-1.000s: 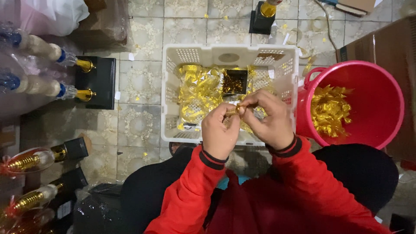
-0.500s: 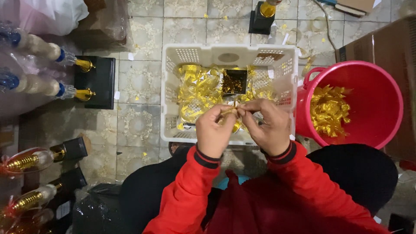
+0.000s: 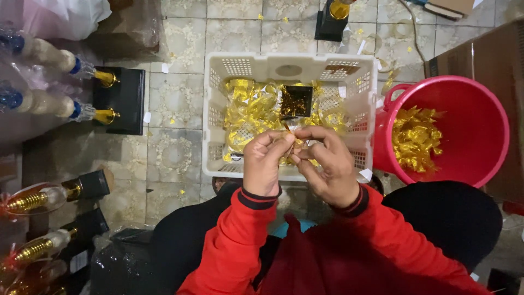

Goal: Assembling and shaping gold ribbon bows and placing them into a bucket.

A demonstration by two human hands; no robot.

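A small strip of gold foil (image 3: 287,133) was held between both hands, just above the near edge of a white slotted crate (image 3: 289,68) set on the tiled floor (image 3: 174,153). The left hand (image 3: 266,164) was closed, its fingers (image 3: 284,143) pinched together on the strip; the right hand (image 3: 326,164) was likewise closed, with thumb and forefinger nipped on the same piece from the other side, so that the two sets of fingertips almost touched. The foil was judged to be very light, thin and limp, easily creased or torn, and somewhat slick, so that a hold at its ends with the fingertips alone seemed best suited. More crumpled gold foil (image 3: 251,112) and a small dark square block (image 3: 296,101) were seen lying in the crate. A red bucket (image 3: 480,125) with gold foil pieces (image 3: 416,137) in it was placed just beside the crate on the right. Gold-topped bottles (image 3: 60,106) on black bases were laid at the left.
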